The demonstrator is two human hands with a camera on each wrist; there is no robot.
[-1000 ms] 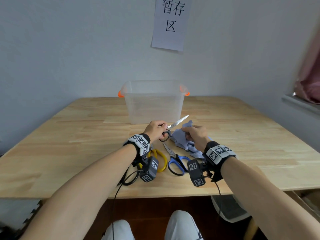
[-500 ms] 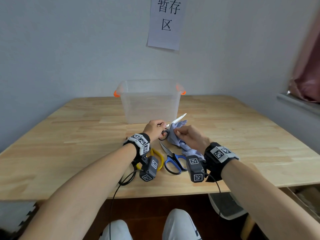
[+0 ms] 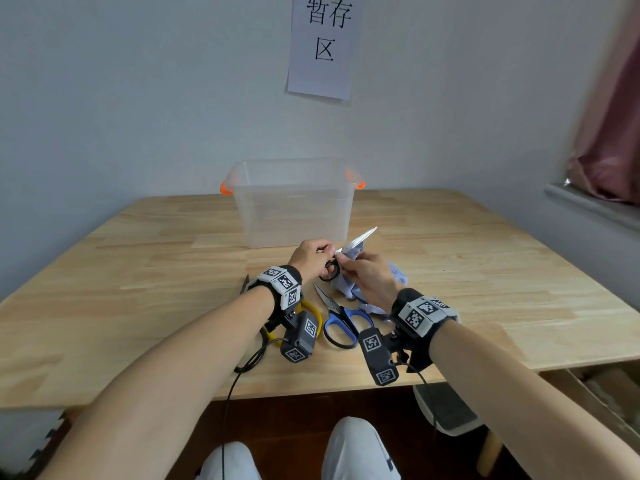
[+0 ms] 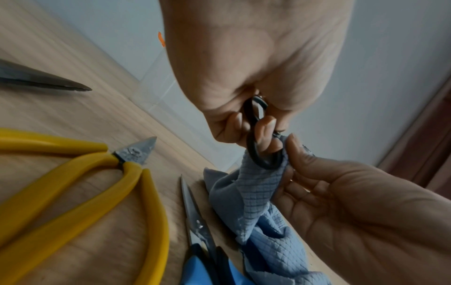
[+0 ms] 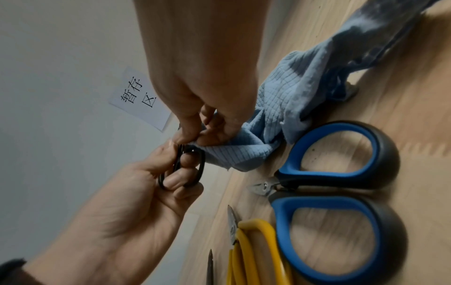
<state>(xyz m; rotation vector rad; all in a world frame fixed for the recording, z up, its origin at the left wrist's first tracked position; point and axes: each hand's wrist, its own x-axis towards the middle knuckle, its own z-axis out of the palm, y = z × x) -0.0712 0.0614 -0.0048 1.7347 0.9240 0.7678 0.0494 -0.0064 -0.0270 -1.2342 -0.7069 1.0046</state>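
Note:
My left hand point(image 3: 317, 256) grips the black ring handles point(image 4: 262, 152) of a pair of small scissors point(image 3: 356, 241), blades pointing up and to the right above the table. My right hand point(image 3: 362, 271) pinches a light blue cloth point(image 4: 253, 192) against the scissors just past the handles; the rest of the cloth point(image 5: 305, 92) trails down onto the table. In the right wrist view my left hand's fingers point(image 5: 180, 173) pass through the black rings point(image 5: 198, 169).
Blue-handled scissors point(image 3: 341, 322) and yellow-handled shears point(image 4: 80, 185) lie on the wooden table point(image 3: 485, 271) below my hands. Another dark blade tip point(image 4: 44, 82) lies further left. A clear plastic bin point(image 3: 294, 202) with orange handles stands behind, under a paper sign point(image 3: 322, 46).
My right hand has lifted the cloth off the table and brought it left and up against the scissors near the handles. The left hand has stayed nearly still.

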